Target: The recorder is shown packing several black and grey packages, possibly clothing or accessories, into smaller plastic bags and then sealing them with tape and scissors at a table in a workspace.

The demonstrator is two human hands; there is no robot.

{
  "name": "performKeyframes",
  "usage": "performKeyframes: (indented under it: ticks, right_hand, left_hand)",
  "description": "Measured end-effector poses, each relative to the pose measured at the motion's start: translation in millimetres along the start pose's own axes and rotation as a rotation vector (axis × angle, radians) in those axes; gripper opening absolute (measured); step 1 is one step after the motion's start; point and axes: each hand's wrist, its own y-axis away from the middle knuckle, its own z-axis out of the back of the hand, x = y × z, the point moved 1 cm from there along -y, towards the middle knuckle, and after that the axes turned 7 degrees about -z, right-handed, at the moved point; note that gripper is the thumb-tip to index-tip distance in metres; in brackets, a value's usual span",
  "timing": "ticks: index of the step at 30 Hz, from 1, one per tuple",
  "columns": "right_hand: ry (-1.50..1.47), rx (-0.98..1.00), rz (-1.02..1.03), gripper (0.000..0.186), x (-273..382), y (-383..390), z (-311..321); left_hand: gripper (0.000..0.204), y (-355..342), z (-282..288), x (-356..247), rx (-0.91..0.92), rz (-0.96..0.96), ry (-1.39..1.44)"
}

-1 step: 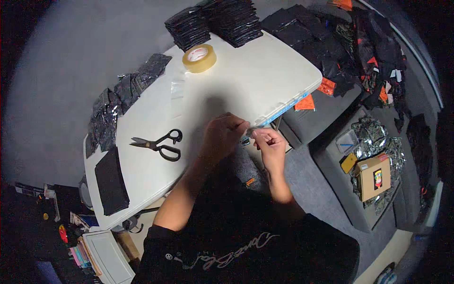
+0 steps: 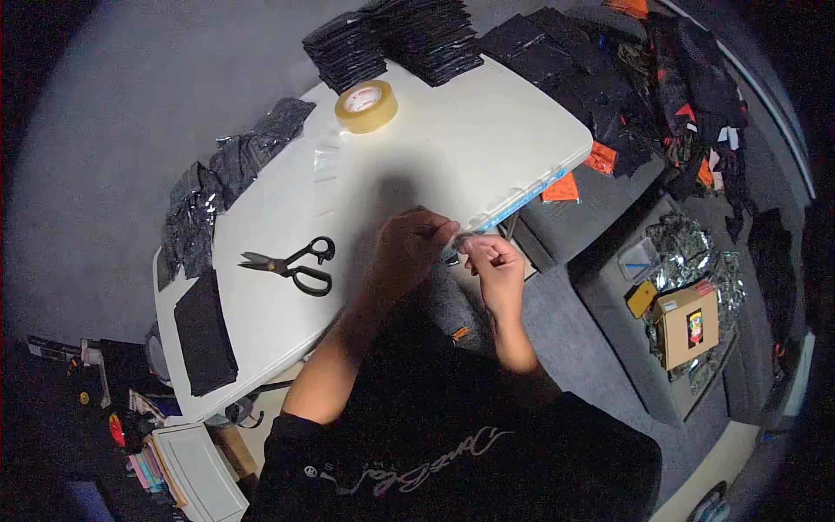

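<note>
My left hand (image 2: 409,244) and my right hand (image 2: 499,268) meet over the near edge of the white table (image 2: 487,122). Both are closed, thumb against fingers, on a small thin thing between them, partly pale and partly dark; its kind is too small to make out. To the left of my left hand lie black-handled scissors (image 2: 300,265), blades apart and pointing left. Farther back, a roll of clear yellowish tape (image 2: 366,106) rests on the tabletop. A strip of clear film (image 2: 325,170) lies nearer than the roll.
Stacks of black plastic packets (image 2: 426,39) stand at the far edge. Crumpled black packets (image 2: 191,204) and a flat black stack (image 2: 206,335) line the left side. At right, a grey sofa (image 2: 600,287) carries a small cardboard box (image 2: 687,326), a yellow phone-like object (image 2: 641,298) and shiny packets.
</note>
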Motion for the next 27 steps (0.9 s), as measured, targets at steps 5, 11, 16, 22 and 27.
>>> performKeyframes:
  ticks: [5, 11, 16, 22, 27]
  right_hand:
    - [-0.144, -0.078, -0.162, 0.013, -18.2, 8.8, -2.6]
    - [-0.308, -0.186, -0.200, 0.017, -35.5, 17.9, -13.4]
    - [-0.377, -0.167, -0.199, 0.016, -34.6, 16.4, -15.4]
    - [-0.390, -0.147, -0.108, 0.010, -48.8, 12.3, -12.5]
    - [-0.448, -0.188, -0.178, 0.011, -43.6, 12.0, -20.0]
  left_hand:
    - [0.019, -15.3, -3.9, -18.7, 0.105, 0.175, 0.033]
    - [0.020, -31.5, 3.3, -25.1, 0.347, 0.079, -0.023]
    - [0.018, -43.9, 13.6, -31.8, 0.460, 0.063, 0.018]
    - [0.020, -46.4, 1.5, -41.3, 0.463, 0.015, -0.136]
    - [0.049, -44.7, -2.7, -39.2, 0.446, 0.115, -0.081]
